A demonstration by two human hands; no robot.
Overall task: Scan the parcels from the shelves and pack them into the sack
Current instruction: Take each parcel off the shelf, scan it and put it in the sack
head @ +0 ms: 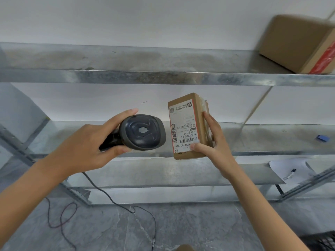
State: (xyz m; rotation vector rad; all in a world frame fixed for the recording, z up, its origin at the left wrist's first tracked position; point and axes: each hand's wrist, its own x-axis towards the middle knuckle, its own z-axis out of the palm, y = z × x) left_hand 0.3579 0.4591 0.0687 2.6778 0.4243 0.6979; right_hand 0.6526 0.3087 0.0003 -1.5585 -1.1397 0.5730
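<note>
The small parcel (188, 125) is held up in front of the middle shelf (253, 153), its label facing the scanner (141, 132). The right hand (213, 144) grips the parcel between thumb and fingers; the left hand (87, 144) is wrapped around the scanner just beside it. I judge scanning is in progress. Another box (299, 44) waits at the right end of the upper shelf (126, 77). No sack is visible, so packing remains.

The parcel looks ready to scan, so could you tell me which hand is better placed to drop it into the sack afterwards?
Probably right: the right hand already grips the parcel, while the left hand holds the scanner.
</note>
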